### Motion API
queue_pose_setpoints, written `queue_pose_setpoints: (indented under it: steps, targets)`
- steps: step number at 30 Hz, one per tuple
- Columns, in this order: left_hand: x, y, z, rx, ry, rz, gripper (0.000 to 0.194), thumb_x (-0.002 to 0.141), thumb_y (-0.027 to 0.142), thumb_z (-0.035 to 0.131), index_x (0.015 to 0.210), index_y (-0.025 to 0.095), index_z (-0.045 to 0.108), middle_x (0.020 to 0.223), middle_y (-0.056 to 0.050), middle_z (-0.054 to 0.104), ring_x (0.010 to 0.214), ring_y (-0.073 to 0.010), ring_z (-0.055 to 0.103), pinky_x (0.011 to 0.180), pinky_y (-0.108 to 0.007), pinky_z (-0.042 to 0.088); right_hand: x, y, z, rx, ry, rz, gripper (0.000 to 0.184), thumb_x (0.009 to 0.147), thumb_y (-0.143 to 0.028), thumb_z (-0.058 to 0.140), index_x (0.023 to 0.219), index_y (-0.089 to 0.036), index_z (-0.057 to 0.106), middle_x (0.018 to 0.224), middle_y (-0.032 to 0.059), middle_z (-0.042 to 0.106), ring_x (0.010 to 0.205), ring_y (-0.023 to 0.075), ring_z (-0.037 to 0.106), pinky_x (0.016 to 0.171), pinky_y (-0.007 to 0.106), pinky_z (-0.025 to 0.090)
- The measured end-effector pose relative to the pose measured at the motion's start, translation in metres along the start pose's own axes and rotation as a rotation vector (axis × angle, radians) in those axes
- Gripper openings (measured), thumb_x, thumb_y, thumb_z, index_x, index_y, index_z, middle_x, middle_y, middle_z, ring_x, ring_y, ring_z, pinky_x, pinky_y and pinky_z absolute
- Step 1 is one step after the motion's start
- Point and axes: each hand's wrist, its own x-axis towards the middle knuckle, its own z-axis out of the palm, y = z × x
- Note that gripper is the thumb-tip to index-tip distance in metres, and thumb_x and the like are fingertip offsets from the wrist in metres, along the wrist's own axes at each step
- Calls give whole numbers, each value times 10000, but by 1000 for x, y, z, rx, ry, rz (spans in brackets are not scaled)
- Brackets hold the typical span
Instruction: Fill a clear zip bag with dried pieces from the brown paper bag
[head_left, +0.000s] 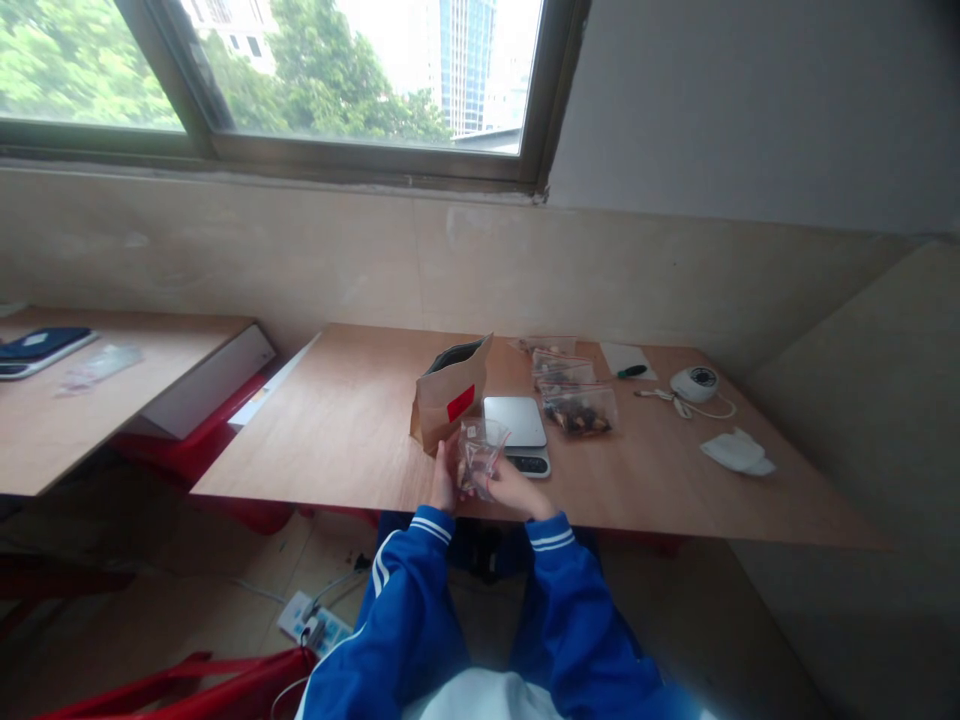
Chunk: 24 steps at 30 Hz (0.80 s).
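Both my hands meet at the near edge of the wooden table (352,420). My left hand (442,482) and my right hand (514,488) together hold a small clear plastic bag (480,452) with some dark bits inside. Just behind the bag lies a silver kitchen scale (516,424). A brown paper bag (448,398) with a red label stands open to the left of the scale. Right of the scale lie filled clear bags (579,410), several in a row toward the wall.
Far right on the table are a white round device with a cord (694,384), a crumpled white cloth (738,452), and a paper with a green marker (631,371). A second table (112,400) at left carries a dark flat device. A power strip (313,622) lies on the floor.
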Motion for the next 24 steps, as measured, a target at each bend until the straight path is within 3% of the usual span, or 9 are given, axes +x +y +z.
queue_pose_setpoints:
  steps: [2, 4, 6, 8, 11, 14, 18, 21, 24]
  targets:
    - [1, 0, -3, 49, 34, 29, 582, 832, 551, 501, 1299, 207, 549, 852, -75, 725, 461, -142, 582, 417, -260, 444, -3, 4, -3, 42, -35, 27, 304, 828, -153, 482, 1056, -219, 672, 958, 55, 710, 795, 202, 666, 797, 383, 536]
    - [3, -1, -6, 81, 97, 95, 434, 820, 433, 573, 1166, 182, 648, 971, -91, 720, 765, -221, 677, 632, -298, 536, -4, 9, -5, 55, -49, 16, 298, 804, -126, 494, 1016, -228, 677, 988, 49, 706, 863, 205, 663, 848, 386, 522]
    - [6, -2, -8, 95, 141, 154, 309, 821, 353, 583, 1043, 174, 701, 1084, -87, 698, 1059, -267, 617, 845, -324, 515, -4, 14, -5, 58, -50, -8, 313, 763, -106, 547, 1024, -233, 664, 1057, 48, 688, 952, 213, 646, 910, 395, 495]
    - [9, -2, -8, 100, 143, 170, 256, 832, 325, 569, 981, 180, 719, 1114, -71, 690, 1174, -271, 550, 952, -333, 465, -4, 19, -4, 71, -40, -26, 333, 725, -101, 605, 1032, -225, 644, 1091, 52, 671, 1012, 218, 626, 957, 403, 466]
    - [9, -2, -8, 108, 125, 165, 246, 834, 340, 572, 962, 193, 721, 1069, -52, 706, 1132, -264, 576, 936, -329, 473, -3, 25, -2, 97, -33, -20, 318, 713, -106, 638, 1011, -217, 617, 1072, 51, 664, 1020, 212, 623, 980, 407, 448]
    - [6, -2, -7, 113, 80, 110, 361, 835, 437, 557, 1041, 176, 698, 958, -78, 727, 872, -253, 668, 714, -325, 538, -4, 27, -2, 92, -38, 11, 304, 716, -124, 652, 1004, -214, 608, 1056, 49, 663, 1006, 212, 632, 972, 409, 456]
    - [3, -1, -6, 117, 35, 42, 531, 824, 528, 543, 1123, 105, 659, 780, -110, 726, 558, -194, 635, 484, -282, 478, -5, 29, -3, 108, -22, 61, 286, 763, -187, 639, 1047, -217, 623, 1051, 58, 682, 1014, 224, 644, 982, 434, 455]
    - [3, -1, -7, 97, 13, 32, 569, 827, 544, 531, 1147, 86, 642, 809, -123, 730, 625, -206, 664, 535, -279, 502, -4, 31, -5, 123, -18, 52, 255, 796, -257, 630, 1047, -220, 652, 1058, 66, 695, 1017, 234, 649, 998, 457, 443]
    - [6, -3, -8, 64, -9, 32, 595, 831, 576, 500, 1142, 88, 641, 899, -132, 730, 766, -236, 688, 650, -308, 539, -3, 35, -5, 173, -57, 30, 354, 753, -319, 691, 1086, -208, 644, 1093, 81, 687, 1020, 243, 647, 991, 459, 445]
